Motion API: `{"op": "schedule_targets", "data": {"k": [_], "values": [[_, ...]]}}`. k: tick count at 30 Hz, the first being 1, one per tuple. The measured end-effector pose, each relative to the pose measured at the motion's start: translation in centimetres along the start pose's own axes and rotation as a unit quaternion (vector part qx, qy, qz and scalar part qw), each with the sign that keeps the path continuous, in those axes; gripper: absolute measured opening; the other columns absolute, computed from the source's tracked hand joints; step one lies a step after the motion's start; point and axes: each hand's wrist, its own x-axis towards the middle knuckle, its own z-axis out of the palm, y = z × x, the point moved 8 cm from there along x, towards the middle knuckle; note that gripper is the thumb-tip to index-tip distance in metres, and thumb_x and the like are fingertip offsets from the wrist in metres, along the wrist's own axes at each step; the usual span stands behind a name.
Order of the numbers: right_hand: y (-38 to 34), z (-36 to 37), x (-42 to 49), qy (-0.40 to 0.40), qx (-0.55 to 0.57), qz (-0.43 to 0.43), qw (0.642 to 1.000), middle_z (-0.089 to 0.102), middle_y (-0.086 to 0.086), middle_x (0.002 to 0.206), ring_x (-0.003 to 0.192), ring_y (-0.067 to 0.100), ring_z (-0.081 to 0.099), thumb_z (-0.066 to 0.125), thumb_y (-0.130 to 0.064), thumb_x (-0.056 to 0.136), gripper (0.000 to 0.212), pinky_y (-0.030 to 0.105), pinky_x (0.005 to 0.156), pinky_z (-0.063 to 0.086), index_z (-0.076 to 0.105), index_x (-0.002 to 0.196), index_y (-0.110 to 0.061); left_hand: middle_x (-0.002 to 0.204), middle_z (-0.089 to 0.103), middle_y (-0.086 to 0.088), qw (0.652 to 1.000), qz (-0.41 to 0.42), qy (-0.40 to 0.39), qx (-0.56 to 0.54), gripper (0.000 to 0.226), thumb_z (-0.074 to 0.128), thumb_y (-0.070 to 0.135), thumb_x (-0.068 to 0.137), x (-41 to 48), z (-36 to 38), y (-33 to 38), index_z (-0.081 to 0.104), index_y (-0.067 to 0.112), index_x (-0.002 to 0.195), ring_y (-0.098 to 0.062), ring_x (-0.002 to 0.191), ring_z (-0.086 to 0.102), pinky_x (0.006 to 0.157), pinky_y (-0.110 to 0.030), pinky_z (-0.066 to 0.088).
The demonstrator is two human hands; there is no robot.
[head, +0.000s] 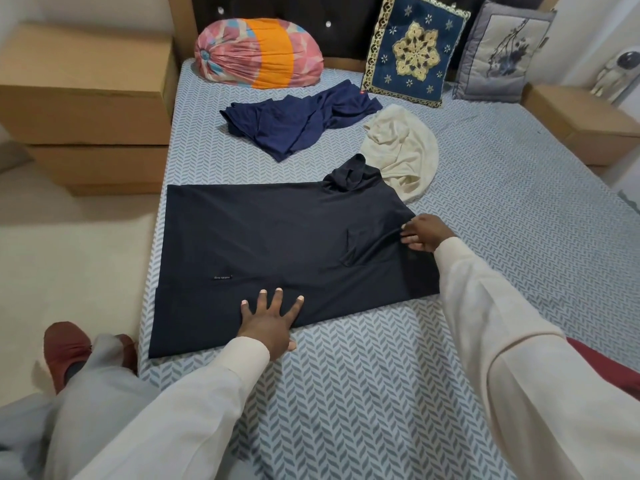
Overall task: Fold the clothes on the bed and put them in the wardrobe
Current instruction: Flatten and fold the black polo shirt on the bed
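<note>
On the bed (346,393), the left hand (270,318) presses the shirt's (277,237) near edge and the right hand (424,235) its right edge, fingers straight.

even, soft indoor light — faint shadows, wide-angle bending at edges.

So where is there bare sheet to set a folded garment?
Bare sheet lies right of the right hand and cream garment, up to the grey cushion, and this side of the black garment between the sleeves. Crowded toward the headboard: navy garment, blue cushion, tied bundle.
</note>
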Motion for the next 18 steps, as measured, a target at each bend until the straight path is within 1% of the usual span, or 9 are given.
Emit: {"op": "schedule_targets", "data": {"k": [2,4,7,9,10,12,15,17,18], "values": [[0.6,-0.8,0.3,0.018,-0.014,-0.019,1.000,0.059,0.010,0.088,0.076,0.020,0.058,0.058,-0.007,0.086,0.011,0.032,0.062,0.052,0.053,0.087,-0.017,0.161,-0.017,-0.008,1.000,-0.005,-0.002,0.003,0.092,0.052,0.054,0.093,0.0,-0.2,0.0,-0.019,0.040,0.150,-0.039,0.147,-0.013,0.115,-0.065,0.004],[1.8,-2.4,0.6,0.062,-0.025,-0.039,0.997,0.059,0.011,0.089,0.081,0.022,0.059,0.058,-0.009,0.075,0.010,0.031,0.061,0.052,0.056,0.080,-0.018,0.161,-0.016,-0.009,1.000,-0.009,-0.004,0.004,0.093,0.053,0.054,0.092,0.1,-0.3,0.1,-0.019,0.040,0.150,-0.039,0.147,-0.012,0.114,-0.065,0.006],[4.7,-4.9,-0.5,0.151,0.001,-0.043,0.988,0.064,0.014,0.091,0.066,0.024,0.064,0.053,-0.009,0.074,0.013,0.032,0.057,0.054,0.054,0.080,-0.020,0.161,-0.015,-0.009,1.000,-0.011,-0.007,0.008,0.094,0.053,0.055,0.092,0.2,-0.2,0.2,-0.020,0.040,0.150,-0.039,0.147,-0.012,0.114,-0.065,0.006],[6.7,-6.5,-2.4,0.201,-0.065,-0.036,0.977,0.069,0.012,0.080,0.063,0.029,0.067,0.056,-0.019,0.070,0.007,0.036,0.064,0.058,0.057,0.077,-0.016,0.161,-0.015,-0.009,1.000,-0.012,-0.009,0.006,0.093,0.052,0.054,0.092,0.2,-0.2,0.2,-0.020,0.041,0.150,-0.039,0.147,-0.012,0.114,-0.065,0.006],[7.8,-7.4,-3.2,0.219,-0.110,-0.024,0.969,0.069,0.011,0.075,0.066,0.030,0.067,0.058,-0.025,0.069,0.013,0.037,0.070,0.058,0.059,0.076,-0.014,0.161,-0.015,-0.009,1.000,-0.011,-0.007,0.007,0.093,0.052,0.054,0.092,0.2,-0.2,0.2,-0.020,0.041,0.150,-0.039,0.147,-0.012,0.114,-0.065,0.006],[9.9,-8.2,-4.7,0.215,-0.131,-0.003,0.968,0.066,0.010,0.070,0.066,0.028,0.063,0.064,-0.029,0.073,0.018,0.035,0.069,0.054,0.060,0.075,-0.011,0.161,-0.015,-0.009,1.000,-0.013,-0.003,0.009,0.093,0.051,0.054,0.092,0.2,-0.2,0.2,-0.020,0.041,0.150,-0.039,0.147,-0.011,0.114,-0.064,0.007],[13.1,-7.5,-5.0,0.135,-0.019,0.016,0.991,0.050,0.007,0.062,0.053,0.021,0.048,0.075,-0.024,0.077,0.021,0.028,0.047,0.042,0.057,0.073,-0.014,0.161,-0.014,-0.008,1.000,-0.012,0.001,0.010,0.093,0.051,0.055,0.092,0.2,-0.1,0.1,-0.020,0.041,0.150,-0.039,0.147,-0.010,0.114,-0.064,0.008],[13.6,-7.2,-5.0,0.117,0.026,0.000,0.993,0.046,0.004,0.062,0.052,0.017,0.043,0.077,-0.022,0.080,0.023,0.023,0.042,0.037,0.056,0.073,-0.017,0.161,-0.014,-0.008,1.000,-0.009,0.004,0.009,0.092,0.051,0.055,0.092,0.1,-0.2,0.2,-0.020,0.041,0.150,-0.039,0.147,-0.010,0.114,-0.064,0.008],[13.8,-7.3,-4.8,0.126,0.026,-0.010,0.992,0.048,0.005,0.062,0.052,0.017,0.044,0.076,-0.021,0.081,0.023,0.024,0.043,0.039,0.056,0.072,-0.017,0.161,-0.013,-0.008,1.000,-0.007,0.006,0.008,0.092,0.051,0.055,0.092,0.0,-0.3,0.2,-0.019,0.041,0.150,-0.039,0.147,-0.010,0.115,-0.064,0.008]]}}
